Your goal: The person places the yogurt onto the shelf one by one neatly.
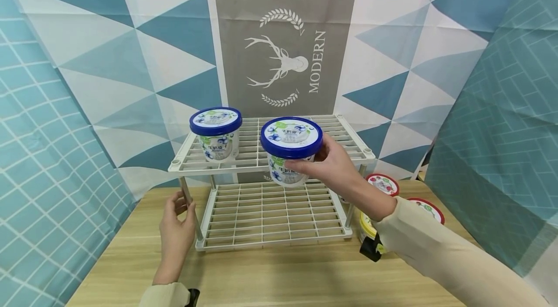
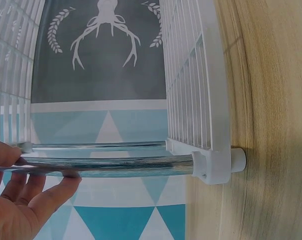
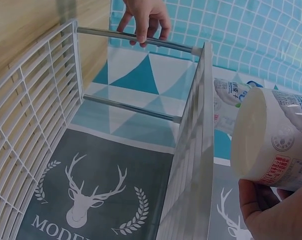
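Observation:
My right hand point(image 1: 335, 161) grips a white tub with a blue lid point(image 1: 291, 152) by its side, held upright at the front of the shelf rack's upper tier point(image 1: 257, 169). In the right wrist view the underside of this tub point(image 3: 253, 135) faces the camera. A second blue-lidded tub point(image 1: 216, 135) stands on the upper tier's left end. Around the rack's front left metal post point(image 2: 116, 165) curl the fingers and thumb of my left hand point(image 1: 178, 229). The lower tier point(image 1: 274, 215) is a white slatted grid.
To the rack's right, partly behind my right forearm, stand red-lidded tubs point(image 1: 427, 210) and a yellow-lidded tub point(image 1: 368, 224). The rack stands on a wooden table point(image 1: 244, 278). A patterned cloth point(image 1: 283, 55) hangs behind, with blue tiled sheets point(image 1: 39, 152) at the sides.

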A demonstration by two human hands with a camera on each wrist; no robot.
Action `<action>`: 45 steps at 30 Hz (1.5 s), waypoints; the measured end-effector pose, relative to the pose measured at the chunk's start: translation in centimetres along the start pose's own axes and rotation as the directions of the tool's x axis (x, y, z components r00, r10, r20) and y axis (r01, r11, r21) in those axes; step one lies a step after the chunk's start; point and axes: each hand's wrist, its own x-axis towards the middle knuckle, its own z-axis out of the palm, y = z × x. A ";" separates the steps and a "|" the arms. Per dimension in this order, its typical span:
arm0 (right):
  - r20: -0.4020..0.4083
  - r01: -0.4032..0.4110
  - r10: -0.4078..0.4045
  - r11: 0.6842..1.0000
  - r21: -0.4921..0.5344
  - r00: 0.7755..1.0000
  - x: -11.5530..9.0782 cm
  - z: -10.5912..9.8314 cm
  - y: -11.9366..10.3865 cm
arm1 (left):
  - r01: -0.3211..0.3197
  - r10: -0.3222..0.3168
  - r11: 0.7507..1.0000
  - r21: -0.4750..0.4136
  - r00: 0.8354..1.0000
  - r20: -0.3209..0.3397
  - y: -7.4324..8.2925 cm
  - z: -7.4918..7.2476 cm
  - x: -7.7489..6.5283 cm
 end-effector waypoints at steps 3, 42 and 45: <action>0.001 0.007 -0.007 1.000 0.011 1.000 0.2 0.1 -0.2 | 0.002 -0.002 1.000 -0.002 1.000 0.001 0.1 0.0 0.0; -0.025 -0.001 0.001 1.000 -0.023 1.000 3.1 0.8 -0.1 | -0.001 0.001 1.000 -0.016 1.000 -0.008 -0.2 -0.1 0.0; -0.028 -0.008 0.008 0.999 -0.031 1.000 3.3 0.8 -0.2 | -0.003 0.002 1.000 -0.017 1.000 -0.007 -0.1 -0.1 0.0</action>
